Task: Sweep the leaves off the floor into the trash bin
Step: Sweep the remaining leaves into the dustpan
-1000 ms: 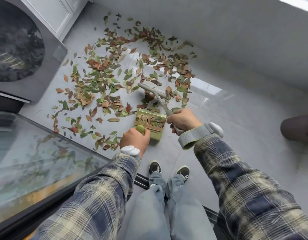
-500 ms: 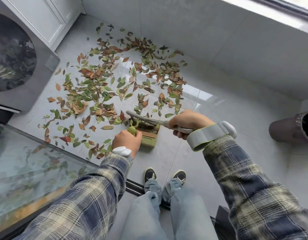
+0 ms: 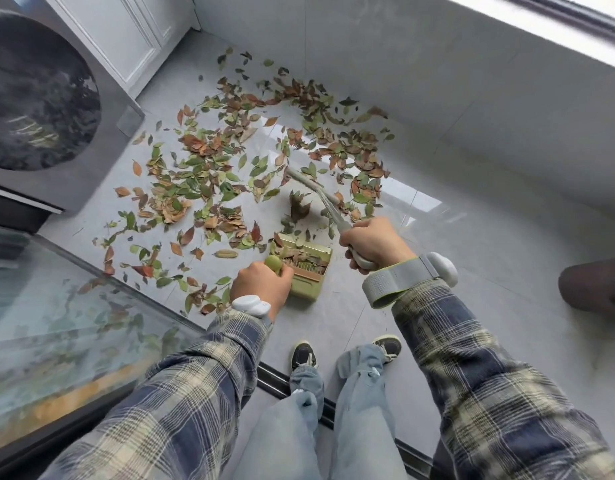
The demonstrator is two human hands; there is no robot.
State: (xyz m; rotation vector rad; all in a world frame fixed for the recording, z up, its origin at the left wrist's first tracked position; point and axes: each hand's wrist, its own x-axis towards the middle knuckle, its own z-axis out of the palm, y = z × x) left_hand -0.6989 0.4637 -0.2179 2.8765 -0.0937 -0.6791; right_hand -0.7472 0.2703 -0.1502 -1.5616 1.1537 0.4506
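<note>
Head view, entries outward from the leaves (image 3: 229, 174): green, brown and rust, scattered in a broad ring over the grey tiled floor (image 3: 472, 237), thickest ahead and to the left of the pan. A small share lies inside the green dustpan (image 3: 307, 268), which sits on the floor with its mouth toward the scatter and a comb of teeth at its rear. Next, the hand brush (image 3: 330, 204): grey handle, head blurred, reaching beyond the pan mouth among the leaves. Change: half a second ago it lay crosswise at the pan mouth; it has since swung back out into the scatter, much as it stood a second ago. This reads as the reach of a fresh stroke, with the bulk of the leaves yet to gather. Then the left hand (image 3: 261, 289): grip closed round the pan's round-ended handle, knuckles up, forearm low. Then the right hand (image 3: 375, 244): grip closed round the end of the brush handle, arm extended forward, grey strap (image 3: 403, 278) at the wrist. Further out, a dark brown container (image 3: 597, 285) at the right edge, cut off, well apart from the pan; probably the trash bin. Last, a glass panel (image 3: 74, 306) at the left.
</note>
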